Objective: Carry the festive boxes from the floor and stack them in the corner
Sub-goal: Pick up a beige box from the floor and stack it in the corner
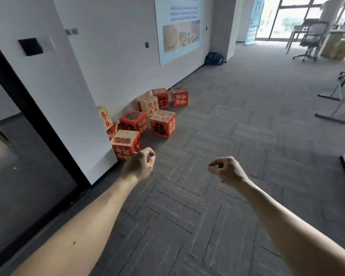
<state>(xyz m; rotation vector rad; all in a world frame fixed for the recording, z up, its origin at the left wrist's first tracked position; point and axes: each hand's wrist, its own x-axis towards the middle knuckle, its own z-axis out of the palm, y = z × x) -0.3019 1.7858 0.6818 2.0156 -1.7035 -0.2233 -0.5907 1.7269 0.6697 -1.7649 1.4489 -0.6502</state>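
Two hands, the left hand and the right hand, hang over the grey carpet with fingers loosely curled, holding and touching nothing. Beyond them, the festive boxes, red and tan cubes, lie scattered against the white wall. The cluster runs lengthwise along the wall's foot, and several boxes are tilted.

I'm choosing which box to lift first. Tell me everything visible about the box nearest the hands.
The nearest box is a cube, seemingly cardboard: red sides with pale or black characters, tan top with a red and black band. It stands flat on the carpet by the wall's end, other boxes close behind. The left hand overlaps its lower corner in view, holding nothing.
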